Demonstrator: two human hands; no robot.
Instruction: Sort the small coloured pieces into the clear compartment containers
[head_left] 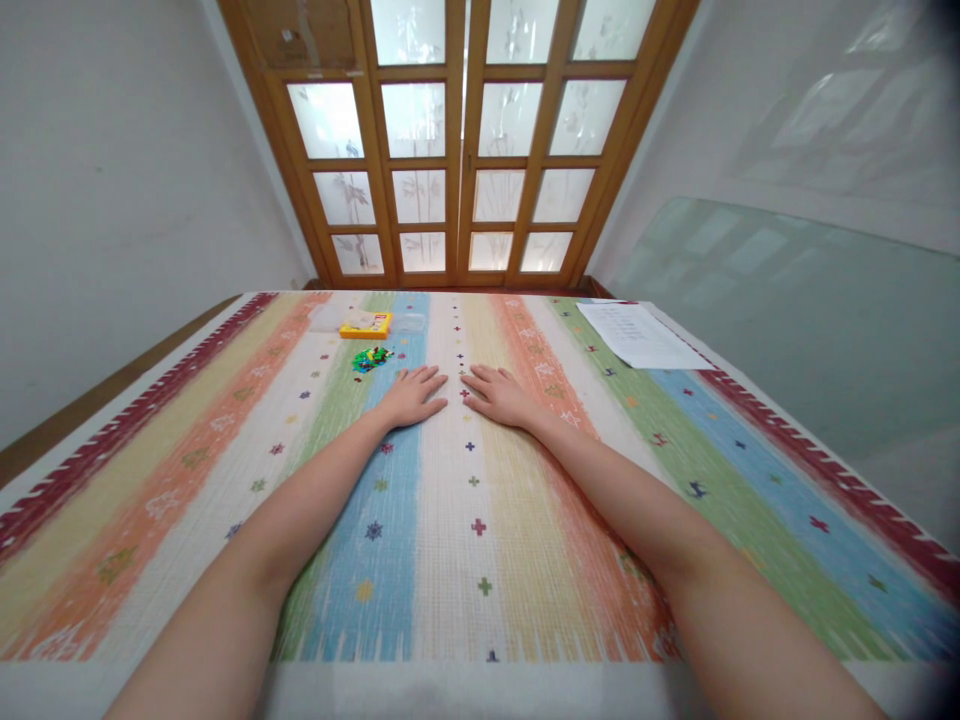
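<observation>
Rn left hand (411, 397) n right hand (499, 395) lie flat, fingers loosely spread, empty, on the tabletop (450, 540). Lil colored bits (372, 358) sit just beyond the left one; sloppy swipe prob scatters em.

small heap of green, blue and yellow pieces (370, 357): shapes too small to tell | flat yellow cardboard box (365, 325): print unreadable | white printed paper sheet (636, 335): text too small | left hand (411, 397), right hand (499, 395): palms hidden, arms cut off at bottom edge

paper sheet (637, 335) print unreadable, yellow box (365, 325) label unreadable
</observation>
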